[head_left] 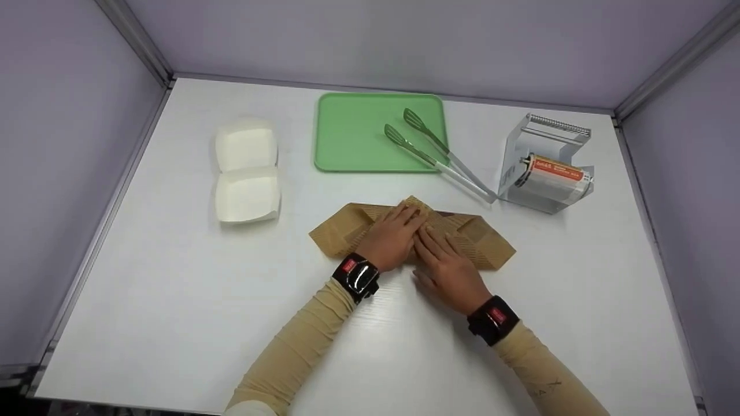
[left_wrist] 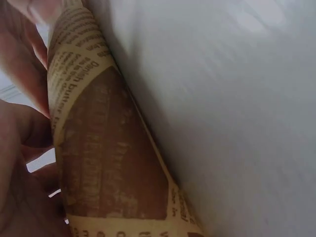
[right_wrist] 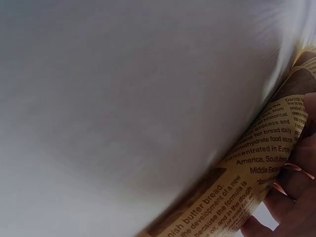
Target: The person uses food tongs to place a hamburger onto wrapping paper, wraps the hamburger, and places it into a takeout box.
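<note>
- My left hand (head_left: pixel 388 245) and right hand (head_left: pixel 457 276) press, fingers straight, on the newsprint-patterned brown wrapping paper (head_left: pixel 490 245), nearer me than the green tray (head_left: pixel 346 136).
- Lifting early could let folds spring open; uneven pressure might skew them.

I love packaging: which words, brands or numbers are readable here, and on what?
Brown printed paper:
"Danish butter"
"butter bread:"
"the development of a new"
"because the formula is"
"oil, and in the dough"
"of historical"
"process and"
"for bread daily"
"concentrated in"
"America, South"
"Middle"
Too small, blurred or cut:
the paper's other print
red label on the cylindrical roll
red patches on black wristbands
marks on tan right sleeve
</note>
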Demonstrator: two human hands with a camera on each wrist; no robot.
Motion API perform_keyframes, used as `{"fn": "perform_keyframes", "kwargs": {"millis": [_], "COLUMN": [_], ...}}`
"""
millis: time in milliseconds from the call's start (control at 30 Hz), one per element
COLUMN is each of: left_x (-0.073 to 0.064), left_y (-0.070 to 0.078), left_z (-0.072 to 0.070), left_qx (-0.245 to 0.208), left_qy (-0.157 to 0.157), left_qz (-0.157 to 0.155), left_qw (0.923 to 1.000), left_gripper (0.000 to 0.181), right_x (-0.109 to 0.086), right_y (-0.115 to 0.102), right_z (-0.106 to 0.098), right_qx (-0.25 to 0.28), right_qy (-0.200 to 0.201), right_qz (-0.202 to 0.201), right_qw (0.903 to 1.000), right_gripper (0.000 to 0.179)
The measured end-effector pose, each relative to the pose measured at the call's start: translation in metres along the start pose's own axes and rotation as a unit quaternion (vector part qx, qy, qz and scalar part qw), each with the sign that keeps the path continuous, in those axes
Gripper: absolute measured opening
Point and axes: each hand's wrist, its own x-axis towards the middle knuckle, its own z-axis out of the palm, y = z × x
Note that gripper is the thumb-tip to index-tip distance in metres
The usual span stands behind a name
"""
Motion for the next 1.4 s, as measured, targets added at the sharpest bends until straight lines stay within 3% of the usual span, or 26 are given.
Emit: {"fn": "perform_keyframes", "kwargs": {"millis": [167,333,500,767,933,1167,1267,1400], "left_x": [0.000,-0.001,-0.002,-0.002,-0.002,-0.001,-0.001,-0.001], "left_y": [-0.003,0.000,0.003,0.005,0.005,0.005,0.005,0.004], "left_z": [0.002,0.005,0.008,0.008,0.007,0.010,0.011,0.013], "left_qx": [0.021,0.042,0.038,0.008,0.009,0.003,0.012,0.017], "left_qy": [0.012,0.038,0.057,0.054,0.055,0.066,0.068,0.067], "left_qz": [0.016,0.009,-0.007,-0.015,-0.010,-0.009,-0.007,-0.006], "left_qw": [0.9996,0.9983,0.9976,0.9984,0.9984,0.9978,0.9976,0.9976], "left_gripper": [0.052,0.050,0.051,0.051,0.048,0.047,0.046,0.046], "right_x": [-0.001,-0.003,-0.008,-0.015,-0.015,-0.021,-0.027,-0.034], "right_y": [0.000,0.004,0.012,0.027,0.041,0.082,0.099,0.115], "right_z": [0.001,-0.001,-0.007,-0.012,-0.017,-0.034,-0.039,-0.042], "right_qx": [0.016,0.061,0.119,0.145,0.176,0.230,0.223,0.195], "right_qy": [-0.012,-0.014,0.021,0.078,0.102,0.111,0.115,0.095], "right_qz": [-0.001,0.007,0.011,0.032,0.096,0.217,0.257,0.299], "right_qw": [0.9998,0.9980,0.9926,0.9859,0.9743,0.9421,0.9333,0.9291], "right_gripper": [0.069,0.067,0.054,0.031,0.020,0.022,0.023,0.025]}}
